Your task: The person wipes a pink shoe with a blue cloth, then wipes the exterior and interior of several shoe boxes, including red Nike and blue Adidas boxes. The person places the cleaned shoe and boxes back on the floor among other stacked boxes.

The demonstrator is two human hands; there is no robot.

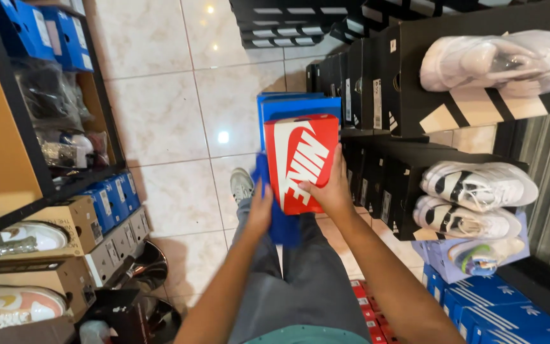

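Note:
A red shoe box [300, 162] with a white logo stands tilted on my lap, its lid facing me. My right hand [332, 191] grips its lower right side. My left hand [259, 207] is closed on a blue cloth [281, 220] against the box's lower left edge. Behind the red box rests a blue shoe box [297, 105]. My legs in grey trousers and one grey shoe [242, 185] show below.
Black shoe boxes [408, 83] with white wrapped sneakers [479, 185] on top stand at the right. Blue boxes [491, 306] lie at lower right. At the left a black shelf [103, 95] holds blue boxes and brown boxes [71, 223] with sneakers. The floor is pale tile [173, 114].

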